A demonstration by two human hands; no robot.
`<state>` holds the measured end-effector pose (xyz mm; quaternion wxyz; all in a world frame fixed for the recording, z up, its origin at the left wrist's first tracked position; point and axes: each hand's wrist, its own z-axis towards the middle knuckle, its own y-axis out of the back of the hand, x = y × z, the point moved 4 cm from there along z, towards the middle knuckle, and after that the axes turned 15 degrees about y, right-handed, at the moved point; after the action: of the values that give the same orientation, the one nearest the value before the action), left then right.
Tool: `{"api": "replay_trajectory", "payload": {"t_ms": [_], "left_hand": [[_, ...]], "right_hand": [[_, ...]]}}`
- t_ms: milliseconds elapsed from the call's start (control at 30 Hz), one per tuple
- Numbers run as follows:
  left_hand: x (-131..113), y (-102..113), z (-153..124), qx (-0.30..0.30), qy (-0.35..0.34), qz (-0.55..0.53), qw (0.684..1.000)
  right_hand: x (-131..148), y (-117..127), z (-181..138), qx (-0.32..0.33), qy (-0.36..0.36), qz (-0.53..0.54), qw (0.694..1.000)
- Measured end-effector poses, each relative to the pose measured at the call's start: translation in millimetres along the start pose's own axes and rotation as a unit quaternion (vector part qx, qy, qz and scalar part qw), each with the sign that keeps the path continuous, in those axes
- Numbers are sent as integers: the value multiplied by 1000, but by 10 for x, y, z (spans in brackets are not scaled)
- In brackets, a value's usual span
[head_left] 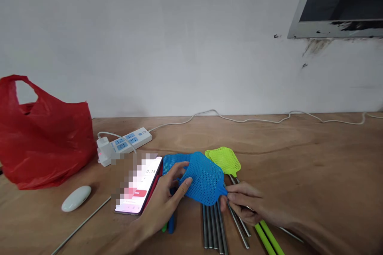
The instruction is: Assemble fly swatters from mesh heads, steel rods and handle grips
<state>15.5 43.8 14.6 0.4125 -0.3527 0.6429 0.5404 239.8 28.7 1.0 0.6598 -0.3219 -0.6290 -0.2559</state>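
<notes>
Presently, blue swatter head (205,179) is slanting just right of phone (140,187). Left hand (166,197) is reaching forward, thumb and fingers pinching its phone-side edge; right hand (247,203), farther right of phone, is angling inward, fingertips narrowly gripping its neck (221,191).

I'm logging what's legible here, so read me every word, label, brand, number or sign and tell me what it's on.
"0:15" on the smartphone screen; anything left of it is pixelated.
Smartphone, red button and bottom row: too small and blurred to read.
Power strip: any markings are too small to read.
Blue fly swatter and red plastic bag: no readable text.
</notes>
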Motion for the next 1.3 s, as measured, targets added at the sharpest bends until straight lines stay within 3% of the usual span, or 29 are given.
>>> {"api": "replay_trajectory", "payload": {"t_ms": [167, 267, 367, 467, 633, 700, 733, 800, 933, 1000, 1033, 1100, 1133, 1200, 1233, 1300], "left_hand": [[30, -35, 44, 47, 41, -94, 994], [-62, -11, 60, 47, 42, -135, 989], [-164, 24, 58, 14, 35, -165, 986], [-193, 39, 55, -13, 34, -185, 982], [-94, 45, 66, -18, 59, -224, 973], [-64, 61, 64, -25, 61, -229, 971], [-55, 72, 60, -31, 59, -227, 972], [-52, 87, 48, -43, 52, -216, 974], [-98, 94, 27, -58, 27, -190, 980], [-135, 113, 37, -57, 25, -187, 980], [-149, 141, 50, -58, 30, -188, 980], [-155, 254, 82, -77, 48, -201, 975], [-146, 341, 96, -103, 57, -207, 971], [-91, 544, 109, -187, 75, -230, 952], [-63, 619, 117, -214, 84, -212, 950], [-55, 638, 174, -169, 67, -104, 978]], "right_hand": [[26, -4, -11, -7, 21, -114, 993], [150, -9, -18, -10, 81, -263, 961], [220, -22, -32, -38, 145, -420, 895], [183, -34, -28, -68, 164, -539, 823], [101, -96, 50, 5, 135, -713, 688], [132, -129, 63, 21, 139, -747, 650], [157, -143, 62, 18, 141, -746, 650], [207, -163, 45, -5, 141, -704, 696], [232, -183, 24, -51, 133, -457, 878], [175, -208, 44, -24, 85, -239, 967], [143, -230, 48, 1, 44, -121, 992], [114, -263, 26, 46, -31, 63, 996], [115, -248, 4, 50, -48, 101, 992], [113, -129, -43, 6, -35, 63, 997], [106, -20, -67, -58, -14, 9, 998], [50, 166, -110, -146, 7, -60, 987]]}}
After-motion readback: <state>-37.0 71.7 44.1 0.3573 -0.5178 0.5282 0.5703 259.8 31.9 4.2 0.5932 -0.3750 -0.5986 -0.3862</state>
